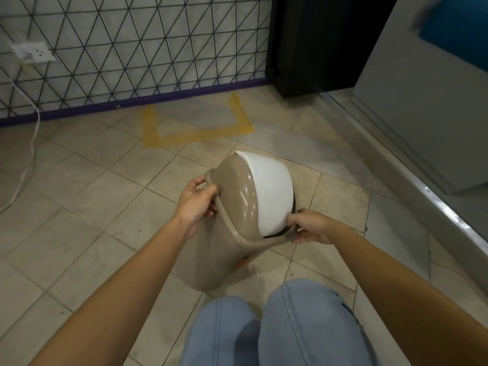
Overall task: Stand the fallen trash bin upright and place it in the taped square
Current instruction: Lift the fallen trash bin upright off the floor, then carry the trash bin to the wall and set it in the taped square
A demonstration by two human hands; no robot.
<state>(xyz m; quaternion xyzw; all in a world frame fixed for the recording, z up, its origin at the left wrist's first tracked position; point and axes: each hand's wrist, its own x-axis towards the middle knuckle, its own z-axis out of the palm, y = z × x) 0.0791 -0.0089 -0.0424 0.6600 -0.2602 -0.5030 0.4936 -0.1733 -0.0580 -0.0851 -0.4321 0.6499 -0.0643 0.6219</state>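
A beige plastic trash bin [211, 257] with a white swing lid [272, 191] stands tilted on the tiled floor in front of my knees, its top leaning away from me. My left hand [196, 200] grips the left rim of the bin's top. On the right rim, near the lid's lower edge, my right hand [310, 227] holds on. The taped square [196, 136], marked in yellow tape, lies on the floor beyond the bin, against the wall; the bin is outside it.
A wall [132, 48] with black wire mesh and a purple baseboard runs behind the square. A white socket [34, 52] and cable [31, 138] are at the left. A black cabinet [317, 43] stands back right, and a grey door with a metal sill [422, 186] runs along the right.
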